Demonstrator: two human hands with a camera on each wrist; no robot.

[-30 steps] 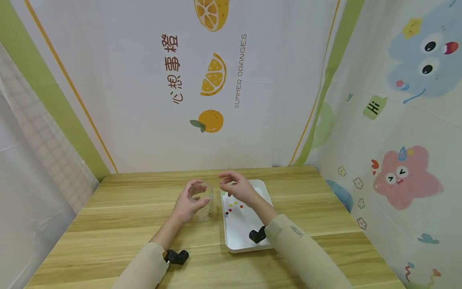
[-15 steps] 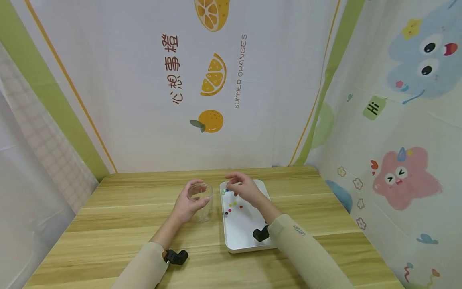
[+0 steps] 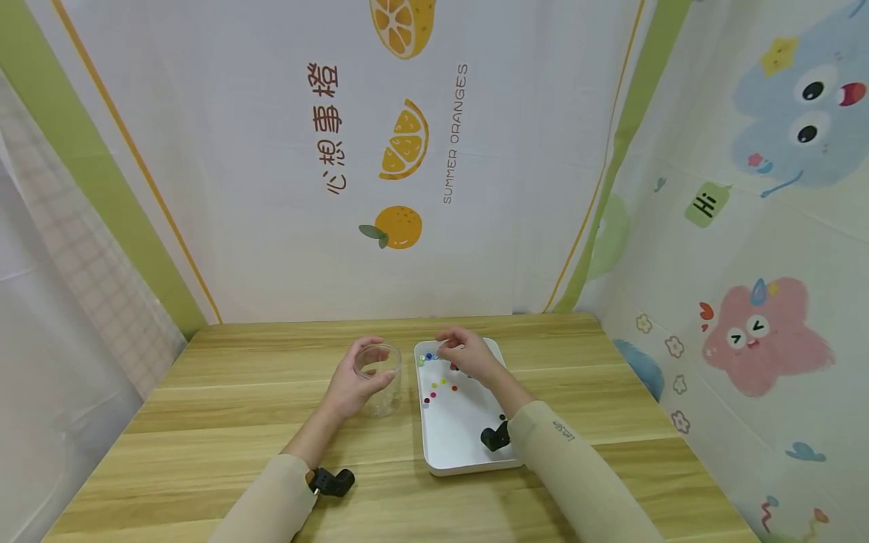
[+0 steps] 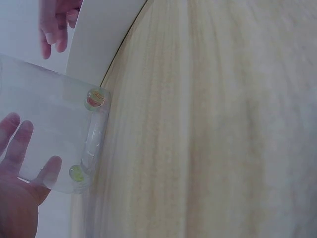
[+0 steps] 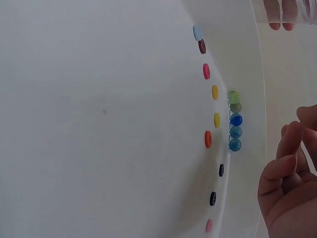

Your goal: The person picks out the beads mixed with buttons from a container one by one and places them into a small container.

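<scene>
My left hand [image 3: 348, 390] grips a clear plastic jar [image 3: 384, 394] that stands upright on the table, left of a white tray [image 3: 458, 445]. Inside the jar, at its bottom, the left wrist view shows a red-and-green marble [image 4: 95, 98] and a yellow-green marble [image 4: 76, 173]. My right hand [image 3: 473, 357] hovers over the tray's far part, fingers bent loosely, with nothing visible between them. In the right wrist view, several glass marbles [image 5: 236, 120] line the tray's edge in a row. Beside them lie several coloured buttons, among them an orange button [image 5: 208, 139].
The wooden table [image 3: 224, 422] reaches back to a white curtain [image 3: 258, 264] printed with oranges. A cartoon-printed curtain [image 3: 652, 249] hangs on the right. A black wrist camera [image 3: 333, 483] sits on the left forearm, and another [image 3: 495, 437] on the right.
My right hand has moved right, from beside the jar to over the tray, uncovering the marbles in the far left corner. The left hand and the jar have stayed in place.
</scene>
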